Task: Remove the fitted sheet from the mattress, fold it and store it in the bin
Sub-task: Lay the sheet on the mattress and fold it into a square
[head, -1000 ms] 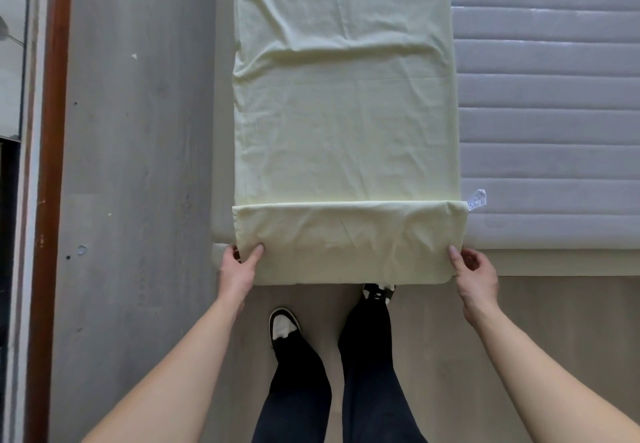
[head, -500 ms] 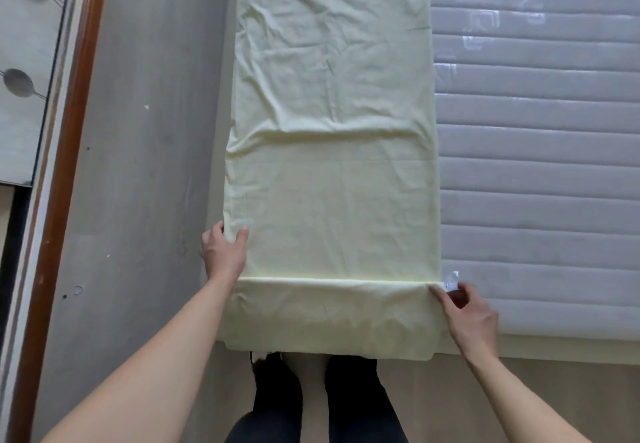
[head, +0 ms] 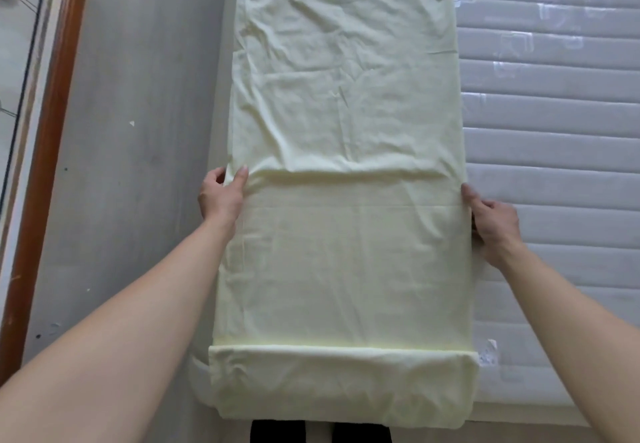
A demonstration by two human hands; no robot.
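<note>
- A pale yellow sheet (head: 346, 165) lies as a long narrow strip along the left side of a grey quilted mattress (head: 554, 165); its near end is turned up in a short fold and hangs over the foot of the bed.
- The left hand (head: 221, 197) holds the strip's left edge, thumb on top and fingers curled round the cloth; the right hand (head: 493, 221) grips the right edge, fingers bent over it; both sit about midway up the strip.
- The cloth looks thin, soft and light; it will likely sag and crease unless held taut by both edges, so the outer edges are probably the best hold.
- A grey floor (head: 138, 131) runs to the left; a wood-framed mirror (head: 45, 131) leans beyond it.
- No bin is in view; nothing lies on the strip.
</note>
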